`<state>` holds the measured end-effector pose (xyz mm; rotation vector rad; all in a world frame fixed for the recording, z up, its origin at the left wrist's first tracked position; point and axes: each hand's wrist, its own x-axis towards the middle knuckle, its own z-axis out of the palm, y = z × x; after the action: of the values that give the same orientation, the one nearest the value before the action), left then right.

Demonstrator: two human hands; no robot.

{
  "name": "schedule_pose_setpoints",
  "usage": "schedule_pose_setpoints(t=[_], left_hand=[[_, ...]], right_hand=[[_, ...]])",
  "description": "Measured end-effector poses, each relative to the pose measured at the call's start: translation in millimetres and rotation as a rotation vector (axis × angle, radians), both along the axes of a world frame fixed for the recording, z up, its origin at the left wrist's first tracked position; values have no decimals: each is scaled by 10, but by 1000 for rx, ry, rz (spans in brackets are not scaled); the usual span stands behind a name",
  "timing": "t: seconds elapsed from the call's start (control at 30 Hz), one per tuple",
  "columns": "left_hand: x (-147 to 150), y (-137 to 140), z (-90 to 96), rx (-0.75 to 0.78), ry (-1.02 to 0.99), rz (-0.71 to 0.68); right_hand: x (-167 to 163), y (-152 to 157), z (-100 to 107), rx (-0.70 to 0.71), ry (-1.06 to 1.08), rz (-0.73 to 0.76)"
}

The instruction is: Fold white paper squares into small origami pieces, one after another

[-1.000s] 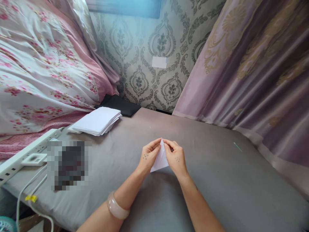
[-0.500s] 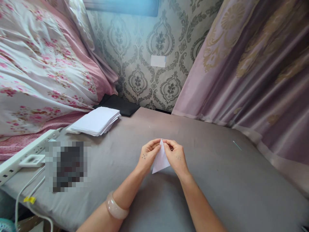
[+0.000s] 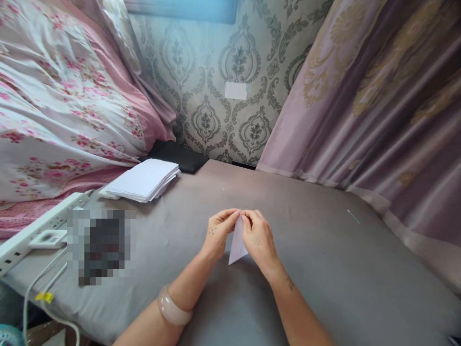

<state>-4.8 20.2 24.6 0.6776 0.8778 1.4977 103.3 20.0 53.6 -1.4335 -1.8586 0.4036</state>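
Observation:
Between my two hands is a folded sheet of white paper [image 3: 237,242], narrow at the top and widening to a pointed lower corner. My left hand [image 3: 218,233] pinches its upper tip from the left, thumb and fingers closed. From the right, my right hand [image 3: 258,235] grips the same tip, its fingers bent and pressed together. The fingertips of both hands almost meet there, and they hide the top of the fold. My right hand also covers part of the paper's right side. A pale bangle [image 3: 173,307] circles my left forearm.
A stack of white paper [image 3: 144,180] lies at the back left, by a black flat item [image 3: 183,156]. A white power strip [image 3: 43,226] with cables runs along the left edge, near a pixelated patch. A thin stick [image 3: 353,216] lies on the grey cloth [image 3: 324,269] at right.
My right hand has turned and shifted slightly left, covering more of the paper. The paper now looks narrower and hangs a little lower. Both hands still pinch its tip.

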Motion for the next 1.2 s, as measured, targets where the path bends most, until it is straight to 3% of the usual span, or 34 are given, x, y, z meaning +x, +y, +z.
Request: schedule_pose_setpoints(t=[0.47, 0.63, 0.87, 1.2], left_hand=[[-65, 3, 44, -36, -140, 25], [-122, 54, 84, -100, -316, 3], [-116, 45, 100, -71, -268, 29], [-109, 51, 46, -39, -179, 27]], right_hand=[[6, 17, 6, -83, 24, -43], [67, 86, -9, -189, 245, 94], [21, 74, -5, -392, 497, 306], [78, 90, 22, -426, 509, 328]])
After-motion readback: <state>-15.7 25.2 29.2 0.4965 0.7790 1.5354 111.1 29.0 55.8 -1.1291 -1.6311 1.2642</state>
